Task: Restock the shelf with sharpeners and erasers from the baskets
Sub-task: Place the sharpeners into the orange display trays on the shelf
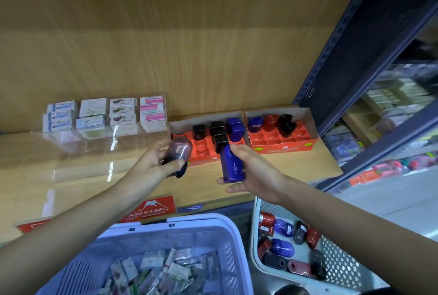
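My left hand (155,162) grips a dark, smoky sharpener (179,152) just left of the red display tray (203,150) on the wooden shelf. My right hand (248,171) holds a blue sharpener (232,166) over the tray's front edge. That tray holds several black sharpeners and a blue one. A second red tray (282,138) to its right carries blue, red and black sharpeners. Below, a white basket (331,259) contains several loose sharpeners. A lavender basket (180,230) holds wrapped erasers.
Stacked eraser boxes (104,114) stand at the shelf's back left behind clear dividers. A red "Hard Eraser" label (149,209) hangs on the shelf front. A dark perforated upright (350,57) bounds the shelf on the right, with other stocked shelves beyond it.
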A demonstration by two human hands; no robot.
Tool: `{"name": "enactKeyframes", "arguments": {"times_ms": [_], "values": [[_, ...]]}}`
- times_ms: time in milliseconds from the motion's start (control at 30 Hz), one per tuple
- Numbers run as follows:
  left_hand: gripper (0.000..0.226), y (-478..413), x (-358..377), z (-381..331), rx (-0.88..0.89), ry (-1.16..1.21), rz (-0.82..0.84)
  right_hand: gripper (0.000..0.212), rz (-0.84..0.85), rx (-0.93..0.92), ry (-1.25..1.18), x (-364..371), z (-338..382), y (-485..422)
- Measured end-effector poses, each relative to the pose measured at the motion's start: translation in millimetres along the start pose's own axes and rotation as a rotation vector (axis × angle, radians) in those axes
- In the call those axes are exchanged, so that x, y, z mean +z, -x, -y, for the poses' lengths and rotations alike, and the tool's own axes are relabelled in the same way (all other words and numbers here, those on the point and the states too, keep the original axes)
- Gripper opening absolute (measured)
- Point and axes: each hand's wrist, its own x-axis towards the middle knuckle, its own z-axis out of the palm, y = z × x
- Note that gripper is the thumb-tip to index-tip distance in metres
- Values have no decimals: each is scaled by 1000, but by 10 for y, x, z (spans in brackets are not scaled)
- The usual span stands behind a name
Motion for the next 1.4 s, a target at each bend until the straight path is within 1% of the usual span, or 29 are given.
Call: {"name": "enactKeyframes", "arguments": {"times_ms": [33,67,167,200,233,300,367,400,467,533,633,667,700,733,800,867,933,1000,1067,1133,1233,1300,1367,1400], "values": [[50,-17,25,7,3,9,-15,25,-43,19,54,-72,-34,-31],[49,-36,50,21,7,16,-41,26,-91,38,86,-136,-60,-64],[30,-58,140,20,2,15,-87,32,-214,55,83,-334,-78,-191],[26,-68,155,37,15,-7,-86,36,-250,27,144,-390,-58,-230],[24,-80,162,48,39,-27,-82,40,-298,-24,287,-453,-31,-283],[27,-110,153,63,90,-66,-77,39,-437,-170,630,-576,55,-409],[30,-163,112,75,117,-97,-73,29,-560,-314,814,-671,180,-526],[30,-192,95,77,123,-116,-74,26,-586,-377,884,-702,232,-579],[34,-268,68,91,115,-146,-95,26,-578,-450,1043,-731,295,-681],[35,-348,71,93,106,-155,-143,32,-492,-473,1169,-728,297,-760],[30,-487,125,51,217,-275,-185,42,-315,-541,1465,-702,201,-818],[29,-544,146,45,264,-341,-183,47,-302,-571,1559,-700,174,-825],[27,-612,165,53,303,-419,-184,50,-324,-592,1604,-695,157,-825],[27,-680,185,65,330,-503,-192,50,-364,-606,1609,-688,149,-826],[35,-812,220,108,351,-625,-215,41,-402,-637,1600,-685,135,-833],[38,-901,268,130,343,-649,-230,35,-369,-679,1661,-699,102,-857],[39,-951,304,126,339,-632,-233,34,-338,-716,1706,-720,52,-880],[39,-961,324,133,340,-621,-234,38,-341,-716,1721,-746,-8,-899],[39,-946,329,152,337,-603,-238,49,-356,-700,1722,-782,-58,-918],[41,-917,341,169,324,-566,-246,54,-359,-687,1721,-790,-47,-913],[41,-907,390,143,297,-504,-267,52,-350,-673,1610,-791,36,-843],[35,-914,481,56,312,-456,-264,53,-338,-669,1497,-835,123,-741],[29,-966,631,-83,350,-393,-247,48,-403,-700,1424,-981,208,-627],[29,-992,734,-165,361,-373,-234,44,-471,-698,1378,-1100,239,-575]]}}
